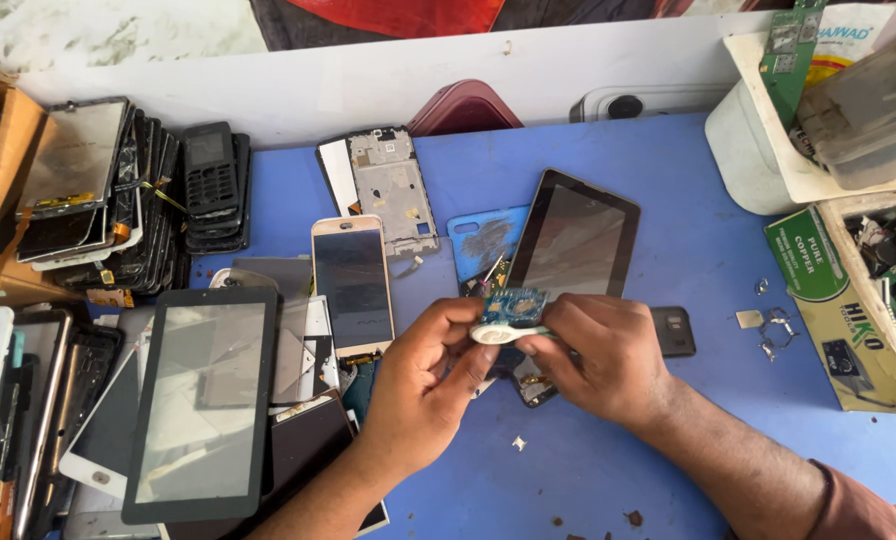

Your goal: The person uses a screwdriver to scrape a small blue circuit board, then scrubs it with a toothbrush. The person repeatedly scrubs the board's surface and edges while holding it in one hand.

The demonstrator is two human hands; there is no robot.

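Blue circuit board (513, 305) pinched in left hand (423, 385), right hand (598, 355) grip closed on white brush (503, 333)

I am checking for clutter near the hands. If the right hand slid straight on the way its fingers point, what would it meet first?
The right hand points left. First comes the white tool it pinches, then the left hand. Depth is hard to judge.
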